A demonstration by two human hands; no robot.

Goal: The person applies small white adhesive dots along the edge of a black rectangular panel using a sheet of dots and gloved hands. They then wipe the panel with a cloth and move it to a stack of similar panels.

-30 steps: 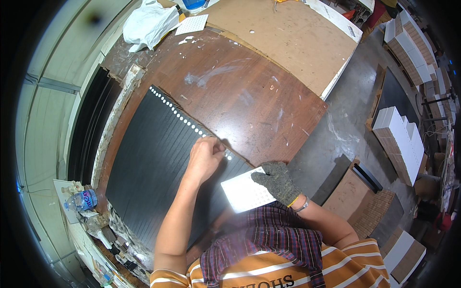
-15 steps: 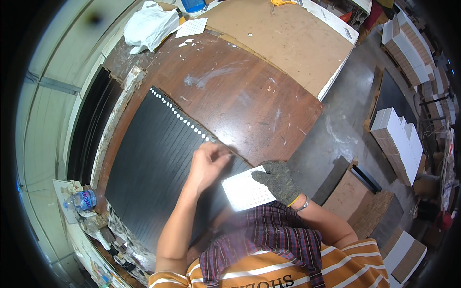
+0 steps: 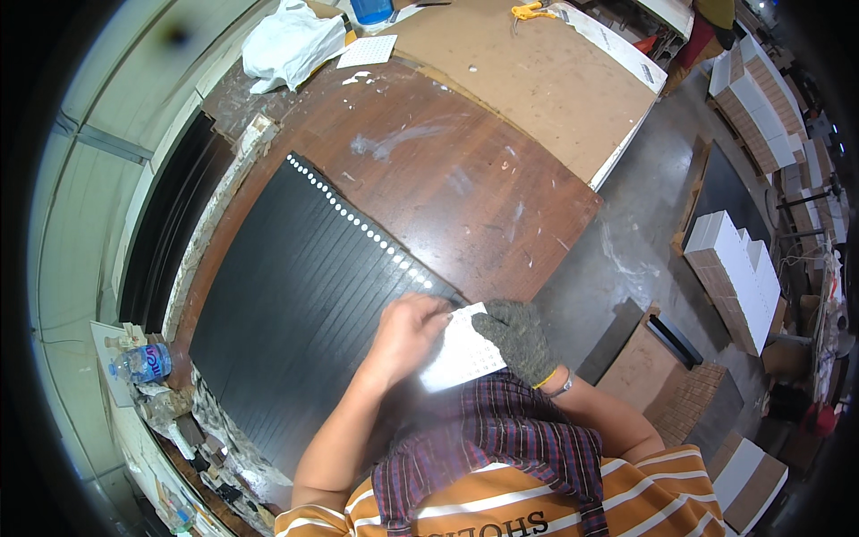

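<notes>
Many black strips (image 3: 268, 313) side by side, white dots (image 3: 384, 244) along their upper-right ends. Left hand (image 3: 410, 333) at left edge of white sheet (image 3: 465, 360); blurred, can't tell grip. Gloved right hand (image 3: 517, 340) pinches sheet's right side.

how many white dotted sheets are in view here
2: a held sheet in the gloved right hand, and a far sheet beside the white plastic bag. More may be hidden underneath.
</notes>
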